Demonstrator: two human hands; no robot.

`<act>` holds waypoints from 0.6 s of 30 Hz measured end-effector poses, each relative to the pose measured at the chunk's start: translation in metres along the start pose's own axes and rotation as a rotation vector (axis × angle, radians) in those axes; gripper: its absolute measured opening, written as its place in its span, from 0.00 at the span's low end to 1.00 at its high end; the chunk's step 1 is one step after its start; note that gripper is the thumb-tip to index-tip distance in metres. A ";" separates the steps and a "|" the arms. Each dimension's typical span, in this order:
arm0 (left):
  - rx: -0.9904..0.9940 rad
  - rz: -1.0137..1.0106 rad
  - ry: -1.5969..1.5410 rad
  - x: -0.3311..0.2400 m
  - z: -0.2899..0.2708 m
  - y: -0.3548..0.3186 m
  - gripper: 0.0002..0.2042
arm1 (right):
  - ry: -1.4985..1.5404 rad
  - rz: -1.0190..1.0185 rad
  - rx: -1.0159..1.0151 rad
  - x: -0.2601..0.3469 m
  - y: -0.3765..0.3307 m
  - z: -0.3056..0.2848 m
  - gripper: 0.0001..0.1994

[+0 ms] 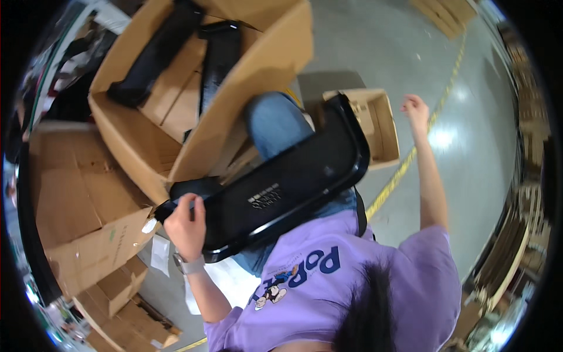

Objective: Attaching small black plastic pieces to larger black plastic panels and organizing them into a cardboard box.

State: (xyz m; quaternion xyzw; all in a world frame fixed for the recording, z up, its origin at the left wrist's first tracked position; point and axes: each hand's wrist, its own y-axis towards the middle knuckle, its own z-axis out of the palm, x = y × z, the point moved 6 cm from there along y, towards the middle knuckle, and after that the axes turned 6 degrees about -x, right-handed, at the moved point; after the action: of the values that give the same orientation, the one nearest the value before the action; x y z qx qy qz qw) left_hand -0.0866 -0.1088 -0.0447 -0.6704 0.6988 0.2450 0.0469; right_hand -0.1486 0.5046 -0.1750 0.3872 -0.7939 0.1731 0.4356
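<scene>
A long glossy black plastic panel (281, 185) with rounded corners and a patch of small slots lies slanted across my lap. Its left end is gripped by my left hand (186, 226), thumb and fingers closed over the edge. My right hand (415, 111) is held out to the right, apart from the panel, with its fingers curled in; whether anything small is in them cannot be made out. Nearest to it is a small open cardboard box (387, 129), partly hidden behind the panel's right end, its contents unclear.
A large open carton (258, 76) stands ahead on the left, with black plastic parts (158, 53) inside. Another brown carton (76, 188) is at the far left, above more cardboard (126, 322). Yellow tape (404, 167) runs along the grey floor; stacked cardboard (510, 252) lines the right.
</scene>
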 end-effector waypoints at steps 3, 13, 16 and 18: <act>0.023 -0.106 -0.062 -0.017 0.007 0.006 0.06 | 0.012 0.214 0.153 -0.076 -0.052 0.042 0.11; 0.170 0.226 0.197 -0.051 0.061 -0.005 0.12 | -0.134 -0.050 0.493 -0.120 -0.082 0.163 0.13; 0.212 0.287 0.145 -0.053 0.069 -0.002 0.14 | -0.233 0.079 0.552 -0.261 -0.072 0.201 0.13; 0.225 0.201 0.235 -0.048 0.063 -0.009 0.14 | -0.639 -0.101 0.766 -0.246 -0.094 0.234 0.14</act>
State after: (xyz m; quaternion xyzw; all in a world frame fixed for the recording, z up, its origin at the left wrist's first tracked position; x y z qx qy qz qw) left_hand -0.0895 -0.0395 -0.0835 -0.6119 0.7858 0.0887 0.0148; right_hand -0.1280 0.4151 -0.5149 0.5909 -0.7475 0.3035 0.0051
